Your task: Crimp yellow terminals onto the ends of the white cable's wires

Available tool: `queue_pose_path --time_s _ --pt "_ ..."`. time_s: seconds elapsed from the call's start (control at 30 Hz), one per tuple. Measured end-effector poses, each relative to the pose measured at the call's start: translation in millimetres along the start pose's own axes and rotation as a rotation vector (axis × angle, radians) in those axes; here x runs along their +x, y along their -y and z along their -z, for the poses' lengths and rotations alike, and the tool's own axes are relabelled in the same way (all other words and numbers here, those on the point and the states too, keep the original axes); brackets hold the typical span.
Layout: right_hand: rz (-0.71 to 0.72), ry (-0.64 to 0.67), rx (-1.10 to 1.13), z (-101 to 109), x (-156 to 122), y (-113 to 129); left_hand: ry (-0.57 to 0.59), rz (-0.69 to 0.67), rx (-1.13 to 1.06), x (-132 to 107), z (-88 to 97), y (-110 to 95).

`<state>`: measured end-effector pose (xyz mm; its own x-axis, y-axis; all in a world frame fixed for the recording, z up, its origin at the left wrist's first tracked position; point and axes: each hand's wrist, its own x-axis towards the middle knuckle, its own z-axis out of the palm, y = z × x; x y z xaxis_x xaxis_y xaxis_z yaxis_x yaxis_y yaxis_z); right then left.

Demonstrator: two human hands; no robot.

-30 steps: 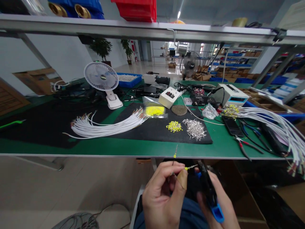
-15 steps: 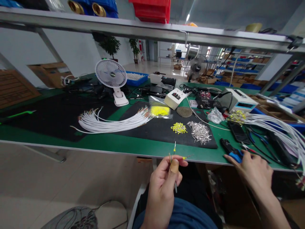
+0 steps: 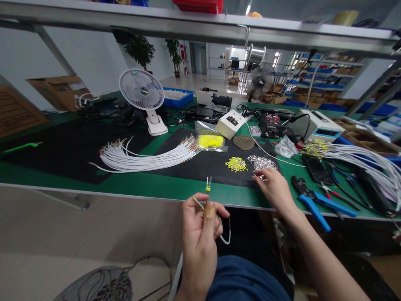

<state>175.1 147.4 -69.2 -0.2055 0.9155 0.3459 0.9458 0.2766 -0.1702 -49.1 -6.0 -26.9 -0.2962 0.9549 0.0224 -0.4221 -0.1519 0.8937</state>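
My left hand, in front of the bench edge, is closed on a white cable. Thin inner wires stick up between its fingertips, and yellow-collared crimp terminals sit on wire ends there. At the pile of silver crimp terminals, my right hand reaches down with thumb and forefinger slightly apart. Some silver terminals show beside those fingertips; none is plainly gripped. Left of that pile lies a heap of yellow-collared terminals. Blue-handled crimping pliers lie to the right of my right hand, untouched, handles spread.
A bundle of white cables lies on the black mat at left, near a white fan. Behind the heaps are a bag of yellow pieces and a white switch box. More white cables fill the right. A shelf crosses above.
My right hand has left the crimping pliers and moved left to the silver terminals. My left hand has shifted left, and the terminal-tipped wires in it now stand close together.
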Motion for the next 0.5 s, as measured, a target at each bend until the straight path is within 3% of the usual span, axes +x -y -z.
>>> queue_pose_path --time_s 0.13,0.23,0.4,0.5 --pt "-0.042 0.110 -0.058 -18.4 40.9 14.4 0.038 -0.010 0.006 -1.6 9.2 -1.3" --pt "-0.070 0.158 -0.085 -22.8 52.7 15.9 0.062 -0.024 0.067 -3.1 15.7 -1.0" --pt "-0.099 0.141 -0.081 -14.1 46.7 20.6 0.117 0.034 0.150 -2.7 16.3 0.9" --pt "-0.134 0.085 -0.034 7.5 26.5 27.0 0.087 0.057 0.170 1.1 12.8 3.7"
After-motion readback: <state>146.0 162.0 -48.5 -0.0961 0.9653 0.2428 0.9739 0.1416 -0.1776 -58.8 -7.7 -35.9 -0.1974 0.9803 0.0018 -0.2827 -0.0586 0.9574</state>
